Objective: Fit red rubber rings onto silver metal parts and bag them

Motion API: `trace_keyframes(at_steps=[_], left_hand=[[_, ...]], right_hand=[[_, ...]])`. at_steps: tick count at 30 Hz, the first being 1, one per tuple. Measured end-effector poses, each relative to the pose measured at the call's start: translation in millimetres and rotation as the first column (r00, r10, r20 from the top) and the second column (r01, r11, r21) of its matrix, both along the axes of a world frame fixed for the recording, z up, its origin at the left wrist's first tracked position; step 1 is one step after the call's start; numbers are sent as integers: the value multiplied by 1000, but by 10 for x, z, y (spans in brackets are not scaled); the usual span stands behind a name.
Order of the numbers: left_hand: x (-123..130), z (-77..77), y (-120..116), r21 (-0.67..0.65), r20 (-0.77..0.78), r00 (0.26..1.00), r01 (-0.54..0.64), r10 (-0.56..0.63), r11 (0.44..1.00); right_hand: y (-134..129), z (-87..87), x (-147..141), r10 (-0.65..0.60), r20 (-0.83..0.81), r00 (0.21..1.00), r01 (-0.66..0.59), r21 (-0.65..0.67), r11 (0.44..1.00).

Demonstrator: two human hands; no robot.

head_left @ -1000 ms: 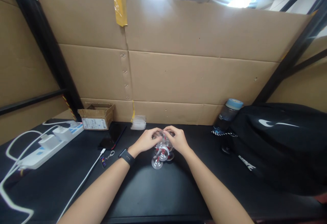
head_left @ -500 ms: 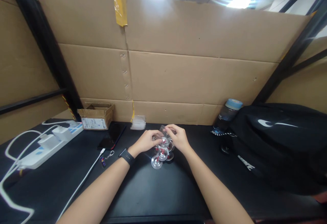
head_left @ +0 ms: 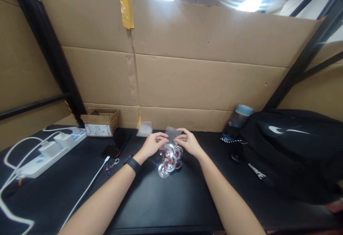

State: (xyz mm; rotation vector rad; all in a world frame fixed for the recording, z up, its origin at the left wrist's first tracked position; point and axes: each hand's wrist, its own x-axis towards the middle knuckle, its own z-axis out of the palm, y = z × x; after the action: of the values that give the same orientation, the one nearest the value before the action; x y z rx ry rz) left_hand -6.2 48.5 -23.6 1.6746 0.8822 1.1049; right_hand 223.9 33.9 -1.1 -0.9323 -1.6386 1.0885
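A small clear plastic bag (head_left: pixel 173 134) is stretched between my two hands, above a pile of shiny round discs with red parts (head_left: pixel 169 159) on the black table. My left hand (head_left: pixel 155 143), with a dark watch (head_left: pixel 132 164) on its wrist, pinches the bag's left side. On the right side, the thumb and fingers of my right hand (head_left: pixel 187 142) hold the bag too. The discs lie just below and between my hands. Whether anything is inside the bag is too small to tell.
White plastic packets (head_left: pixel 145 129) lie behind my left hand. Further left are a phone (head_left: pixel 118 143), a keyring (head_left: pixel 107 170), an open cardboard box (head_left: pixel 99 124) and a power strip (head_left: pixel 50 156). A bottle (head_left: pixel 235 124) and black bag (head_left: pixel 289 152) stand right.
The clear bag now shows spread out between my hands, where before it was mostly hidden. My left fingers have moved up off the discs, and my right hand has shifted slightly right.
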Motion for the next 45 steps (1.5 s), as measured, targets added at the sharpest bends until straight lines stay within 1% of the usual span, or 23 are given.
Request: trace_keyframes(at_steps=[5, 8, 11, 13, 14, 15, 17, 18, 19, 20, 22, 23, 25, 28, 30, 32, 36, 38, 40, 42, 45], left_hand=[[19, 2, -2, -13, 114, 991, -63, 64, 998], [15, 18, 1, 16, 151, 984, -98, 95, 995], [-4, 53, -6, 68, 91, 992, -99, 92, 993], [-13, 95, -28, 80, 1, 996, -94, 94, 992], [-16, 125, -48, 100, -37, 993, -111, 115, 989], [-16, 161, -76, 143, -67, 986, -143, 154, 979], [-16, 246, -149, 299, -110, 963, -204, 246, 932], [-15, 289, -191, 393, -146, 951, -197, 273, 898], [-14, 326, -232, 479, -209, 939, -147, 275, 866], [-12, 353, -268, 543, -295, 919, -63, 260, 837], [-1, 365, -313, 612, -464, 851, 109, 244, 783], [9, 348, -318, 634, -520, 813, 162, 262, 756], [36, 281, -300, 675, -558, 762, 187, 328, 714], [75, 182, -253, 717, -549, 729, 158, 410, 679], [81, 168, -240, 735, -552, 692, 141, 464, 664], [62, 195, -242, 747, -569, 622, 118, 538, 654], [-74, 264, -211, 752, -596, 431, 4, 677, 659], [-194, 269, -157, 735, -617, 354, -59, 703, 675], [-334, 257, -85, 705, -643, 302, -128, 704, 698], [-472, 236, -14, 673, -662, 272, -194, 698, 714], [-620, 193, 69, 644, -681, 259, -234, 685, 728]], right_hand=[[18, -9, -30, -110, -86, 990, 113, 34, 993], [27, -5, -46, -151, -142, 978, 161, 58, 985], [31, 3, -48, -152, -135, 979, 167, 104, 980], [32, 3, -38, -146, -79, 986, 155, 121, 980], [33, 0, -29, -147, -46, 988, 152, 123, 981], [34, -5, -19, -151, -16, 988, 152, 121, 981], [36, -16, 2, -167, 18, 986, 164, 113, 980], [37, -21, 10, -173, 27, 985, 169, 109, 980], [37, -26, 16, -175, 33, 984, 171, 103, 980], [37, -30, 18, -174, 35, 984, 170, 95, 981], [32, -34, 8, -157, 32, 987, 154, 80, 985], [27, -34, -4, -145, 30, 989, 143, 73, 987], [14, -31, -39, -122, 30, 992, 120, 67, 991], [-9, -14, -93, -125, 47, 991, 121, 81, 989], [-15, 0, -110, -161, 61, 985, 154, 104, 983], [-9, 7, -102, -207, 75, 975, 196, 136, 971], [31, -17, -48, -246, 93, 965, 224, 199, 954], [49, -36, -26, -247, 96, 964, 222, 220, 950], [57, -46, -16, -258, 107, 960, 225, 256, 940], [56, -44, -15, -278, 129, 952, 229, 304, 925], [49, -32, -16, -293, 160, 943, 225, 342, 912]])
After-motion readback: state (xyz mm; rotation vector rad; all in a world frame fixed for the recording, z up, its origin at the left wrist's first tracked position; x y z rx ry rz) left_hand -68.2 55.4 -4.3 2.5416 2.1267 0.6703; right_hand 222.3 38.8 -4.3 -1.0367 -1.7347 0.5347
